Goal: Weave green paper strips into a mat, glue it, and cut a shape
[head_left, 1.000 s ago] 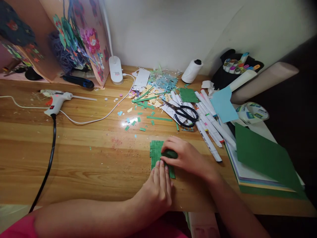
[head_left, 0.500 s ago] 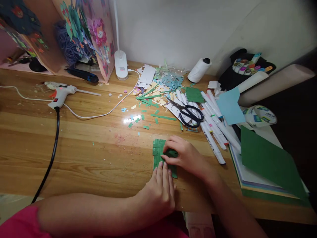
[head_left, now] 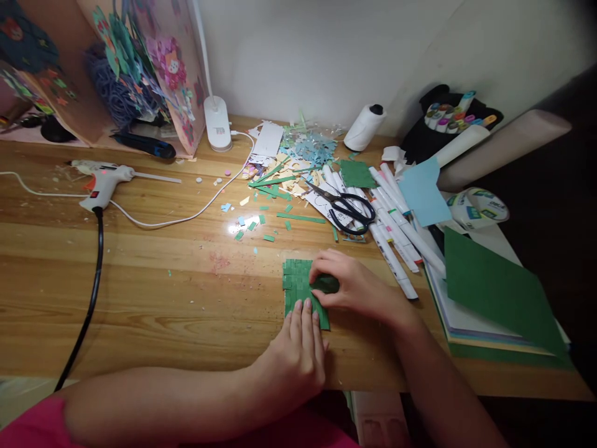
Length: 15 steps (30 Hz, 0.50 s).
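A green paper square covered with overlapping small green pieces lies on the wooden desk near its front edge. My left hand rests over its lower part, the fingers stretched out flat and pressing on it. From the right side my right hand reaches over the square, its fingers curled and thumb and fingertips close together on the surface. Whatever those fingertips pinch is too small to make out. Both hands hide the right and lower parts of the square.
Green paper scraps and strips lie beyond the hands. Black-handled scissors rest on several white markers. A paper stack sits right, and a glue gun with a black cord lies left.
The view has shifted slightly. My right hand's fingertips have drawn a little to the right across the green square, uncovering more of it. My left hand stays pressed on it.
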Each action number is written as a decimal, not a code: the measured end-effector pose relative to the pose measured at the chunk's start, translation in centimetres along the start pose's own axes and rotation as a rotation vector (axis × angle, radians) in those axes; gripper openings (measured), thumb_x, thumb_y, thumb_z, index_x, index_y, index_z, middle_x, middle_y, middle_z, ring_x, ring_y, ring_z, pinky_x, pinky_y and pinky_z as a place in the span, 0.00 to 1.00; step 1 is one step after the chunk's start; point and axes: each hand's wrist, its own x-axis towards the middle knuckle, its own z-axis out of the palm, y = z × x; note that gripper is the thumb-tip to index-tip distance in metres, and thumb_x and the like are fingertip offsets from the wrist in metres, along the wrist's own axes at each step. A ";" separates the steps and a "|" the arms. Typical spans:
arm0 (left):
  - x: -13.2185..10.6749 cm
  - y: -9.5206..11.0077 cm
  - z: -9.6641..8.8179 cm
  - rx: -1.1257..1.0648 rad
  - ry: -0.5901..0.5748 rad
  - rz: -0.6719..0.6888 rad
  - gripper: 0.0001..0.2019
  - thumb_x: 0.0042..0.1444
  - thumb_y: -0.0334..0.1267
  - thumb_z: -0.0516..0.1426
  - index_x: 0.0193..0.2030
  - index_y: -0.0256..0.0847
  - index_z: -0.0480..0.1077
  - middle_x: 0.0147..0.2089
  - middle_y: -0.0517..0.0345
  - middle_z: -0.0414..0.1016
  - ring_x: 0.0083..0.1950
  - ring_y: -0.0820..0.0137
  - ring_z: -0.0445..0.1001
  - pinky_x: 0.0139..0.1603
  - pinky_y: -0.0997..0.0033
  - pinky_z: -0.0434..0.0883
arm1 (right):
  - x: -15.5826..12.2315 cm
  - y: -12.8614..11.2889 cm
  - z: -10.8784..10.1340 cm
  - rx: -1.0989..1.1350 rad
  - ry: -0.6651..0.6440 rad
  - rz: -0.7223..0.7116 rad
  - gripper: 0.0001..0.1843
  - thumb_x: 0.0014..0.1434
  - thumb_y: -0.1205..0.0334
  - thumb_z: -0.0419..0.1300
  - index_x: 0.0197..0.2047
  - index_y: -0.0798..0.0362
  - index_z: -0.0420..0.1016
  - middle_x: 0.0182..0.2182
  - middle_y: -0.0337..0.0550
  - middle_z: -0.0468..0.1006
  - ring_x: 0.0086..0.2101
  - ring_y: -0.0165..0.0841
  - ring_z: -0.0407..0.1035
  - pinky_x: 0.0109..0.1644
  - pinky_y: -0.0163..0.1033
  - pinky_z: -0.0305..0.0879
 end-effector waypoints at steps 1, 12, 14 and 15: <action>0.0 0.0 0.0 0.001 0.003 0.001 0.15 0.58 0.33 0.52 0.44 0.18 0.72 0.43 0.32 0.76 0.46 0.52 0.76 0.41 0.62 0.76 | 0.0 0.0 0.1 -0.004 -0.001 -0.007 0.07 0.48 0.73 0.61 0.31 0.53 0.69 0.31 0.39 0.70 0.35 0.32 0.64 0.37 0.36 0.60; 0.0 0.0 -0.1 -0.003 0.005 0.020 0.15 0.58 0.33 0.53 0.43 0.18 0.72 0.43 0.32 0.76 0.46 0.51 0.76 0.41 0.61 0.77 | -0.5 0.7 -1.9 0.045 -0.085 0.046 0.09 0.49 0.70 0.63 0.36 0.54 0.71 0.34 0.39 0.72 0.35 0.31 0.65 0.37 0.34 0.61; 0.0 0.0 -0.1 -0.004 0.003 0.021 0.15 0.58 0.33 0.53 0.43 0.18 0.72 0.43 0.32 0.76 0.46 0.51 0.76 0.41 0.61 0.77 | -0.5 0.8 -1.8 0.031 -0.077 0.040 0.09 0.49 0.72 0.62 0.35 0.54 0.71 0.33 0.39 0.71 0.34 0.31 0.65 0.36 0.34 0.60; 0.0 0.1 -0.1 -0.003 0.000 0.020 0.15 0.58 0.32 0.53 0.44 0.18 0.72 0.43 0.32 0.76 0.46 0.51 0.76 0.41 0.61 0.77 | -0.5 0.8 -1.7 0.026 -0.074 0.032 0.09 0.48 0.72 0.62 0.34 0.54 0.70 0.32 0.38 0.71 0.34 0.31 0.65 0.36 0.34 0.60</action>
